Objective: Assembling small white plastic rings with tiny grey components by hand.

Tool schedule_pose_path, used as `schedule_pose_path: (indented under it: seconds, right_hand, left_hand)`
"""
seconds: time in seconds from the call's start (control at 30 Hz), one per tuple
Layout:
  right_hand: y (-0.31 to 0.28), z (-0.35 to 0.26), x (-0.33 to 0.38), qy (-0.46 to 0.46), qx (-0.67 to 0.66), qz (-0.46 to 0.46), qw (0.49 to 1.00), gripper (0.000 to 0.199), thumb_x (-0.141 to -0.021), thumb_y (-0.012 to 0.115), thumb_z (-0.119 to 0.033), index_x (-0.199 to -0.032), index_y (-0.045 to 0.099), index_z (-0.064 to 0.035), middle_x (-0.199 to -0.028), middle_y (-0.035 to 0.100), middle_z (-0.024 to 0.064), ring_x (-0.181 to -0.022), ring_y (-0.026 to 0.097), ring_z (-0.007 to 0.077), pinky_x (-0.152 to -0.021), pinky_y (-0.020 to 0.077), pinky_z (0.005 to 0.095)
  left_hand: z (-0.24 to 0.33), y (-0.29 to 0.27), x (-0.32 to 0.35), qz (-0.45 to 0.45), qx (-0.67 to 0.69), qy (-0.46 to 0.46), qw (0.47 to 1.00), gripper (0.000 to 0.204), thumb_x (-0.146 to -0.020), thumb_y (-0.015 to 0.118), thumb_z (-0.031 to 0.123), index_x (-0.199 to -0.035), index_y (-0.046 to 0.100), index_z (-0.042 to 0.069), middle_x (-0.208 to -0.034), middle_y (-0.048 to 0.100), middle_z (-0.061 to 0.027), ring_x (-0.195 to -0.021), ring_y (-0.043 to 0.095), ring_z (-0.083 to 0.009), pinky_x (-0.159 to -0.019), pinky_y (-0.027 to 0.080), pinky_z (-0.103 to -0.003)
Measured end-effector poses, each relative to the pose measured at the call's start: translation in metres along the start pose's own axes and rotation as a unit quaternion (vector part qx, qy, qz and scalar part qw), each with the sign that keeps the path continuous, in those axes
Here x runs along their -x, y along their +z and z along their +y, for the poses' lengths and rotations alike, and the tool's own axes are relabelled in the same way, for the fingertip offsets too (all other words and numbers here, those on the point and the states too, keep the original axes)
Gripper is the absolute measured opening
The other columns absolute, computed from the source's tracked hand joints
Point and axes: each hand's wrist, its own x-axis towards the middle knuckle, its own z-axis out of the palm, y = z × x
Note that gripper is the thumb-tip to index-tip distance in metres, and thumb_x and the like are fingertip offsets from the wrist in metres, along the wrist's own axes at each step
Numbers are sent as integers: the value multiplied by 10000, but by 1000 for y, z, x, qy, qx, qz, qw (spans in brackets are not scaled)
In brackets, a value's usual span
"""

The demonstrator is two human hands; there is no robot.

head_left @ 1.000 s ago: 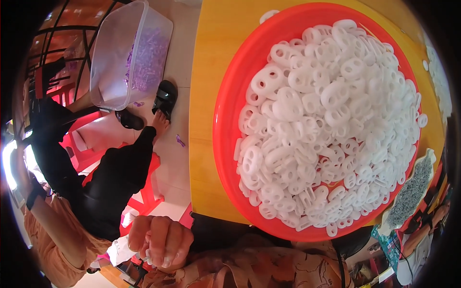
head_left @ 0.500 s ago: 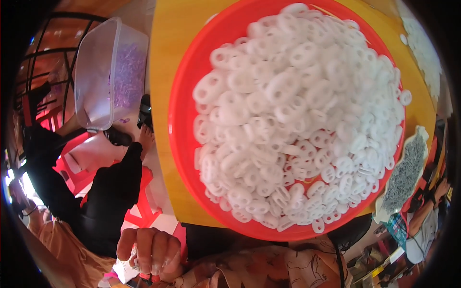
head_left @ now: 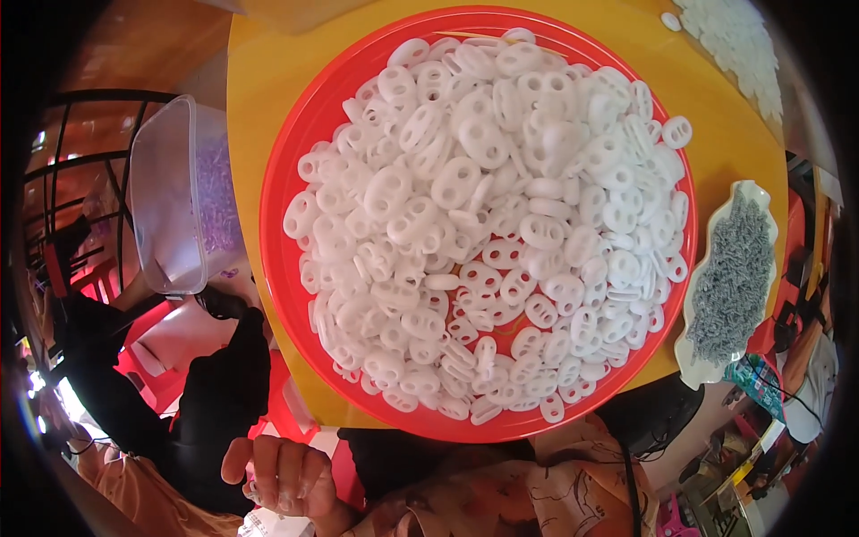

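Observation:
A big round red tray heaped with several white two-holed plastic pieces fills the middle of a yellow table. My left hand is low at the left, below the table's near edge and apart from the tray. Its fingers are curled downward, and something small and white shows beside them; I cannot tell whether it is held. My patterned tan sleeve lies under the tray's near rim. My right hand is out of sight.
A clear plastic box with purple bits stands off the table's left side. On the right lies a white leaf-shaped dish of small grey parts. More white pieces lie at the far right corner. A person in black sits at the lower left.
The view has swung so the red tray sits more to the left and centre. My left hand has shifted a little right and stays curled below the table edge.

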Motion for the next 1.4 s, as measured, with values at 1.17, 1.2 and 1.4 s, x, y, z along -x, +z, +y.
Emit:
schedule_pose_path:
  seconds: [1.17,1.2,1.4]
  right_hand:
    - [-302,-77,431,-412,-87,231,877,345,-1121,561,-297,-1072,755,-17,-687,664,15,-537,542,69,-521,427,266]
    - [-307,-87,430,-432,-96,276,854,338,-1120,561,-276,-1118,759,-2,-702,681,25,-542,551,75,-534,439,270]
    - [-298,-84,405,-426,-121,303,844,282,-1088,604,-168,-1229,755,24,-806,743,71,-576,561,71,-566,460,261]
  left_hand:
    - [-24,30,46,-98,-141,-99,980,309,-1033,702,69,-1338,678,28,-1017,679,-29,-858,609,-90,-780,498,-235]
    - [-28,36,47,-86,-150,-104,979,311,-1025,718,75,-1331,684,28,-997,692,-21,-840,618,-84,-769,496,-228]
    - [-39,31,27,-95,-242,-125,957,344,-1011,735,75,-1349,684,41,-997,727,-20,-803,612,-74,-733,479,-213]
